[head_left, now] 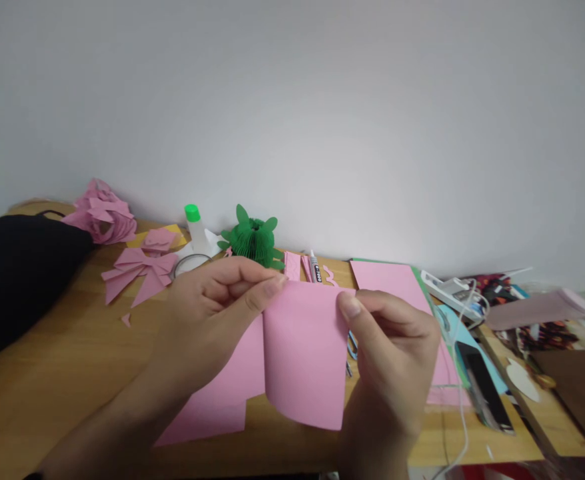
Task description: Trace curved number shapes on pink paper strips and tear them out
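Observation:
Held up above the table is a sheet of pink paper (305,360), its left side curving back and its lower part hanging free. My left hand (217,313) pinches its upper left edge between thumb and fingers. At the upper right corner, my right hand (392,347) grips it the same way. Behind and below lies more pink paper (207,420) flat on the table, partly covered by my left hand and forearm. Blue-handled scissors (352,345) show only in part beside my right hand.
A pink paper bow (140,272), a glue stick (196,230), a green pleated paper figure (252,241) and a glue tube (314,267) stand or lie along the wall. On the right are a pink stack (390,283), a power strip (442,293) and a phone (485,387). Black fabric (22,280) covers the left.

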### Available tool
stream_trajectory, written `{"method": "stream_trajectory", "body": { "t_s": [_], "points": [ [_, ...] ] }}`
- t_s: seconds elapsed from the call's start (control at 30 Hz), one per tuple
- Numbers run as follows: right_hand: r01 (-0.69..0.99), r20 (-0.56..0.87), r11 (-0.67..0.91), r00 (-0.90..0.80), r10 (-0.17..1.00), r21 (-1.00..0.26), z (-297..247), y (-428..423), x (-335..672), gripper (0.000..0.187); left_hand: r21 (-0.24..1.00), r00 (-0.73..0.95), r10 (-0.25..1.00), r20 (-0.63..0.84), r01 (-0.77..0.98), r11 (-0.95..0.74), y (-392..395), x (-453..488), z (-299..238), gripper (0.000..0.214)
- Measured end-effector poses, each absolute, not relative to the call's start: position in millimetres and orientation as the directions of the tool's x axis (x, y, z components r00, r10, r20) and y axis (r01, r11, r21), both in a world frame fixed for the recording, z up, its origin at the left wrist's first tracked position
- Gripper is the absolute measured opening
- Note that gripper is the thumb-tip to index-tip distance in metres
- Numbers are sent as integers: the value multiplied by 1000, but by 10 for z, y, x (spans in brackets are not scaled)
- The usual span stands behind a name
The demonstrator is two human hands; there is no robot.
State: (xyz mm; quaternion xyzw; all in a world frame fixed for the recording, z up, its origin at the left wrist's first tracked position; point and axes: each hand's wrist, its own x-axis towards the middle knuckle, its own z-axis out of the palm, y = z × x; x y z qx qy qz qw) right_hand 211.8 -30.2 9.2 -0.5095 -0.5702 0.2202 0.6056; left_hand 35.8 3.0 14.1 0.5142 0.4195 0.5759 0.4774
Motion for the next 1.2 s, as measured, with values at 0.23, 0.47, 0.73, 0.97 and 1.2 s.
{"method": "stream_trajectory", "body": {
  "t_s": [0.23, 0.47, 0.73, 0.97, 1.2],
  "points": [
    [315, 494, 413, 247, 834, -855, 133, -322, 2095, 18, 968, -8, 968, 249, -43, -249, 32, 346, 130, 6],
    [317, 507, 427, 239, 828, -847, 151, -348, 2087, 14, 942, 6, 942, 335, -12, -335, 17, 325, 109, 14],
    [343, 511, 418, 253, 821, -841, 155, -354, 2078, 16, 932, 0, 932, 362, 37, -361, 0, 313, 122, 15],
    [329, 529, 443, 250, 811, -834, 144, -352, 2074, 13, 937, 1, 938, 346, 38, -346, -1, 314, 124, 17],
    [329, 521, 442, 211, 827, -834, 157, -352, 2092, 16, 940, 24, 940, 341, 22, -341, 0, 300, 108, 16]
  ]
}}
